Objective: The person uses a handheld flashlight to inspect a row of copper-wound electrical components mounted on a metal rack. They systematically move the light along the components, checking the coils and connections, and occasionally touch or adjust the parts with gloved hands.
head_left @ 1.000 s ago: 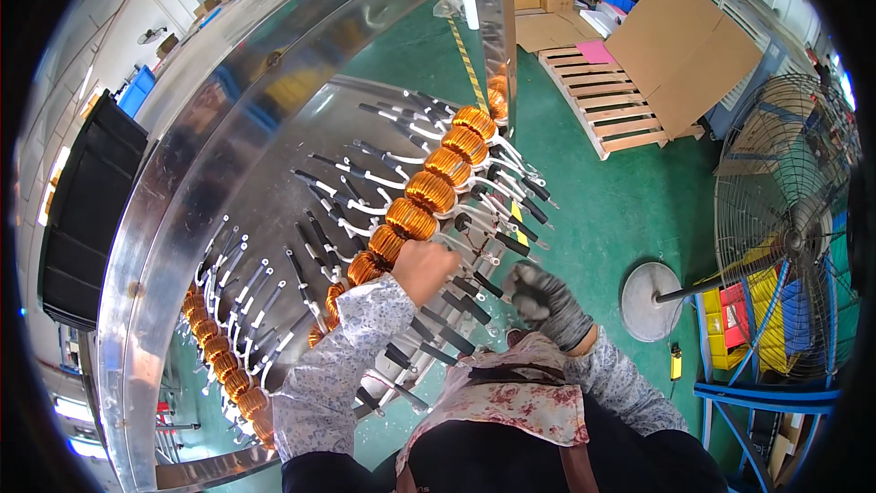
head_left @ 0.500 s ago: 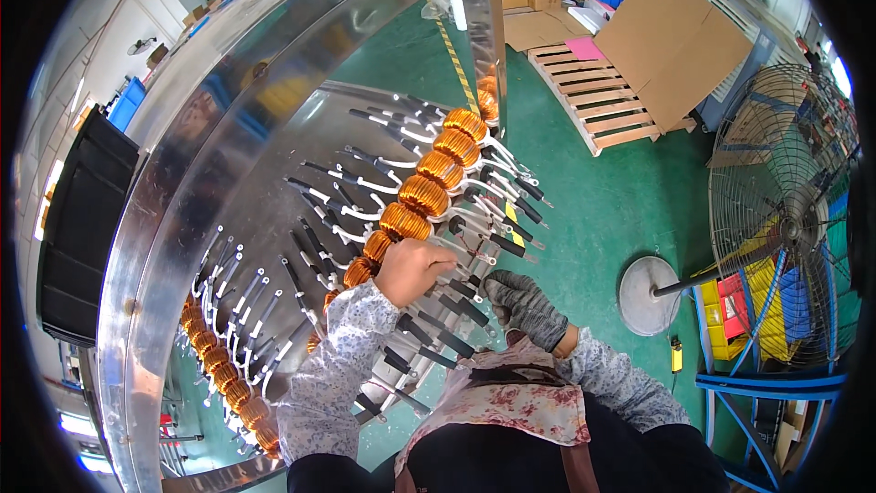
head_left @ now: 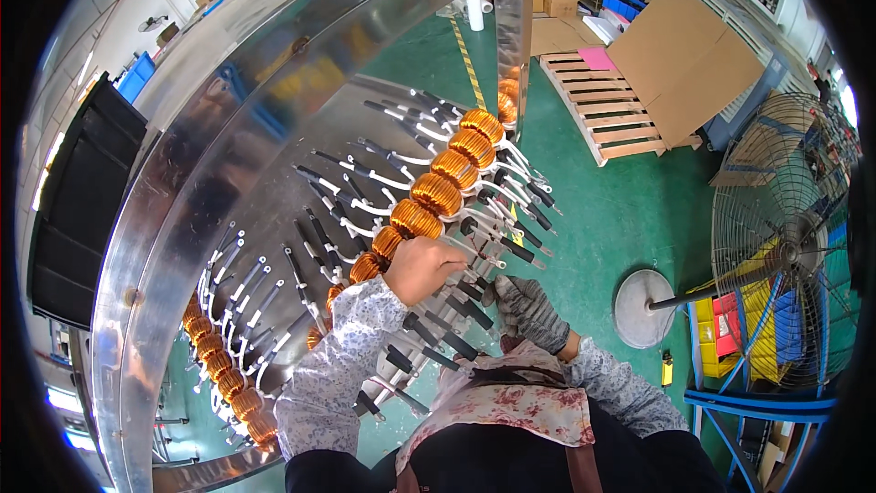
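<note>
A row of copper-wound toroidal coils (head_left: 436,194) lies on a shiny metal shelf (head_left: 274,192), with white leads, black sleeves and ring terminals sticking out on both sides. My bare left hand (head_left: 422,271) is closed beside the coils, thumb and fingertips pinched at a white wire lead on the row's right side. In a grey knit glove, my right hand (head_left: 534,315) is also closed, its fingertips at the outer end of a black-sleeved lead (head_left: 472,289). The exact grip points are partly hidden by the fingers. Other black-sleeved leads (head_left: 459,344) hang just below my hands.
A second row of coils (head_left: 219,367) sits at lower left. The polished metal frame (head_left: 196,151) curves around the shelf. To the right stand a large fan (head_left: 789,246) on a round base (head_left: 644,308), bins on a blue rack, and a wooden pallet (head_left: 607,110) with cardboard.
The view has shifted slightly, so the coils and frame sit a little further right. Both hands stay closed at nearly the same place on the leads.
</note>
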{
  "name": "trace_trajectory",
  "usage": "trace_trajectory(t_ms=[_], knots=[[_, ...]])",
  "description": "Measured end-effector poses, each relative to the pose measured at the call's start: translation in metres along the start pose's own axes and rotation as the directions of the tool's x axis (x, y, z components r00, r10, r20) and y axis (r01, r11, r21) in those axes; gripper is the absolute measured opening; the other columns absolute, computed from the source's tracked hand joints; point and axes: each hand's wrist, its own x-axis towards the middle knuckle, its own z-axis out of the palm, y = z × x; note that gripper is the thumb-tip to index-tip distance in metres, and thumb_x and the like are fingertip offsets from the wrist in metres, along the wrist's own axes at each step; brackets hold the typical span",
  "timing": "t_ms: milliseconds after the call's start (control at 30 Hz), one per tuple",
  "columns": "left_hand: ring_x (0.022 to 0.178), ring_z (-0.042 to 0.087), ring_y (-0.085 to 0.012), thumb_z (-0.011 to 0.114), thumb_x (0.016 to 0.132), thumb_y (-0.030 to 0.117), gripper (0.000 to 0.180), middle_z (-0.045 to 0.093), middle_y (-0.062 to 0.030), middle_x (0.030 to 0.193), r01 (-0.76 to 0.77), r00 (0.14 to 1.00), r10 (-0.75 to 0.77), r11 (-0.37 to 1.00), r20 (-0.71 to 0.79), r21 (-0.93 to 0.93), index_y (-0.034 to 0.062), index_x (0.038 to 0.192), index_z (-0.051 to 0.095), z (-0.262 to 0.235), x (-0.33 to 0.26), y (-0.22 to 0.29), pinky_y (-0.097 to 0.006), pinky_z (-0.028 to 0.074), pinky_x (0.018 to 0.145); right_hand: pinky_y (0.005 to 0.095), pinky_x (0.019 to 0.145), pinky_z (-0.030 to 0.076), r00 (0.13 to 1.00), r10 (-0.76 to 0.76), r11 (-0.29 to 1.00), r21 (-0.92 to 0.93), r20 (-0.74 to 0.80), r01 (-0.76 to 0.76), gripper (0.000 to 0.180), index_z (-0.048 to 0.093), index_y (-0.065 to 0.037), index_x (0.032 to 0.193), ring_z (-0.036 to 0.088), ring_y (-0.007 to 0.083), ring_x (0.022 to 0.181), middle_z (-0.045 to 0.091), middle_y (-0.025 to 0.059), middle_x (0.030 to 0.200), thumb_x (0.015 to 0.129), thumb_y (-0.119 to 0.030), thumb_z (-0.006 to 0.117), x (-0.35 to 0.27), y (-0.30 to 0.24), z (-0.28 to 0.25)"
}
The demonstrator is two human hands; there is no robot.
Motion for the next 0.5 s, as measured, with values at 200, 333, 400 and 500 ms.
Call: trace_trajectory(t_ms=[200,333,400,500], knots=[[0.069,0.062,-0.0256,0.065,0.072,0.011,0.008,0.065,-0.0081,0.075,0.014,1.0,-0.014,1.0,0.011,0.011,0.0087,0.079,0.068,-0.001,0.0,0.001,-0.034,0.048,0.061,0.0187,0.039,0.032,0.999,0.034,0.999,0.034,0.008,-0.035,0.038,0.059,-0.004,0.084,0.039,0.0025,0.044,0.04,-0.0076,0.054,0.092,-0.04,0.048,-0.002,-0.013,0.0],[0.069,0.062,-0.0256,0.065,0.072,0.011,0.007,0.065,-0.0079,0.075,0.012,1.0,-0.012,1.0,0.007,0.013,0.0089,0.079,0.068,-0.001,0.0,0.001,-0.034,0.048,0.061,0.0228,0.04,0.036,0.998,0.069,0.998,-0.002,-0.009,-0.069,0.037,0.059,-0.003,0.087,0.042,0.007,0.046,0.045,-0.0041,0.059,0.091,-0.038,0.049,0.001,-0.016,0.002],[0.069,0.062,-0.0256,0.065,0.072,0.011,0.007,0.065,-0.0078,0.075,0.01,1.0,-0.01,1.0,0.002,0.016,0.009,0.078,0.068,-0.001,0.0,0.002,-0.034,0.048,0.061,0.023,0.039,0.036,0.992,0.114,0.993,0.016,0.043,-0.115,0.037,0.059,-0.003,0.086,0.042,0.0072,0.046,0.045,-0.0039,0.059,0.091,-0.038,0.048,-0.004,-0.028,0.004],[0.069,0.062,-0.0256,0.066,0.072,0.011,0.007,0.065,-0.0078,0.075,0.02,1.0,-0.021,0.999,0.012,0.031,0.0093,0.078,0.068,0.0,0.0,0.002,-0.034,0.048,0.061,0.0231,0.039,0.036,0.981,0.195,0.98,-0.04,-0.003,-0.195,0.035,0.058,-0.002,0.089,0.042,0.0074,0.045,0.046,-0.0037,0.059,0.093,-0.035,0.046,0.004,-0.031,0.007]])
